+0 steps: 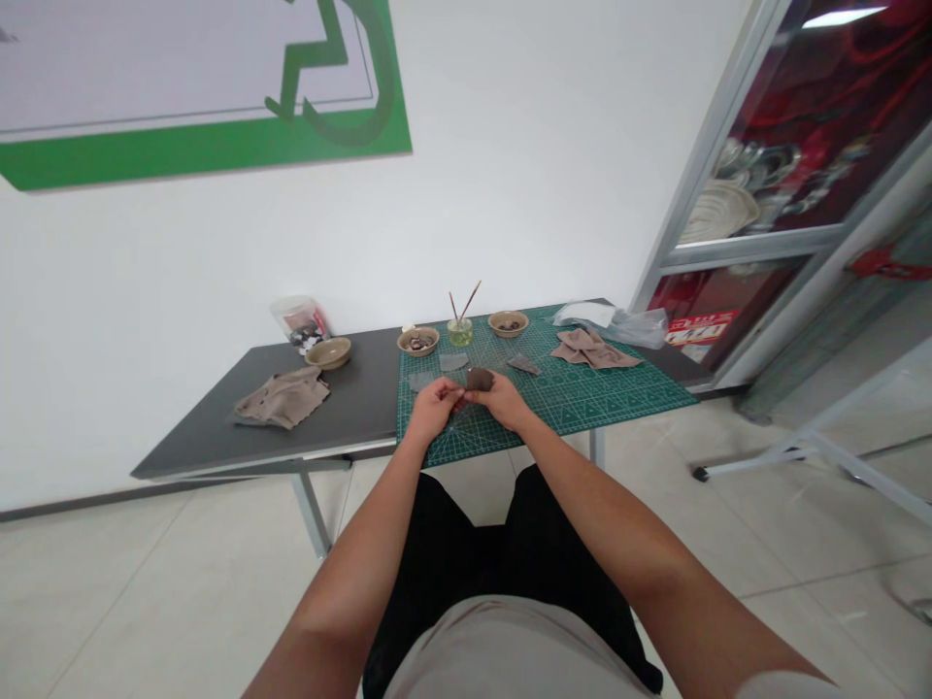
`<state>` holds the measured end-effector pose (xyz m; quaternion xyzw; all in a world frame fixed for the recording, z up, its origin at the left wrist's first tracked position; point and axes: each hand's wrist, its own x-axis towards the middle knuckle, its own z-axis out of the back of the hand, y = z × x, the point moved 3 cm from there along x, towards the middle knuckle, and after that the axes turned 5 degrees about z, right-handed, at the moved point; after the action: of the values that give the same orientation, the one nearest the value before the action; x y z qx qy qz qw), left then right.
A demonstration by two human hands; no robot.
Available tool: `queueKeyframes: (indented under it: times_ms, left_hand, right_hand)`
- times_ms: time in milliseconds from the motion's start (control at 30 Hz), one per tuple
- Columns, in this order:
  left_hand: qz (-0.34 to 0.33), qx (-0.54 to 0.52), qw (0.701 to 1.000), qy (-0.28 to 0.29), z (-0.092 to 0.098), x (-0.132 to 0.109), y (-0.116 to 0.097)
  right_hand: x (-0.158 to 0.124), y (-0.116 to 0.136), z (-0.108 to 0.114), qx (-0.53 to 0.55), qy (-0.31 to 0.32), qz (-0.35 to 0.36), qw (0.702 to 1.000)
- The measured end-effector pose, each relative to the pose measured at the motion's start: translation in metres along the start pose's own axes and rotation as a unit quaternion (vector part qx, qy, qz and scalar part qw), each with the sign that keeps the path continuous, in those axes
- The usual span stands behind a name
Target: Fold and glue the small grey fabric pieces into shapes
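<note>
Above the front of the green cutting mat (618, 393), my right hand (508, 403) holds a small dark brown piece of fabric or leather (479, 380) between thumb and fingers. My left hand (435, 408) meets it at the piece's left edge, its fingers closed in a pinch; what lies between them is too small to make out. A tiny red spot shows just under the fingertips. Beyond my hands, small flat grey pieces (452, 362) lie on the mat, with a darker grey piece (524, 365) to the right.
At the mat's back edge are a bowl of small dark bits (418, 341), a glass jar (460, 334) holding two thin sticks and another bowl (508, 324). Brown cloth (593, 349) and a plastic bag (641, 327) lie right. Left are cloth (283, 398), a bowl (329, 353) and a tub (298, 320).
</note>
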<state>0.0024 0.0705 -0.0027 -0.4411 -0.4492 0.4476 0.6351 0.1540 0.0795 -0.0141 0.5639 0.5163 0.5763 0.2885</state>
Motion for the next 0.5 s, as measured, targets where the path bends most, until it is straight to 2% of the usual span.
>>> queueKeyframes:
  times_ms: [233,500]
  left_hand:
    - [0.002,-0.019,0.999,0.041,0.0016,0.0025,0.0015]
    - [0.007,-0.049,0.999,0.019,0.0018,0.0019,0.0063]
  right_hand:
    - [-0.0001,-0.0019,0.0003,-0.013,0.003,0.005,1.000]
    - [-0.0020,0.0067,0.0001,-0.010,-0.012,-0.009,1.000]
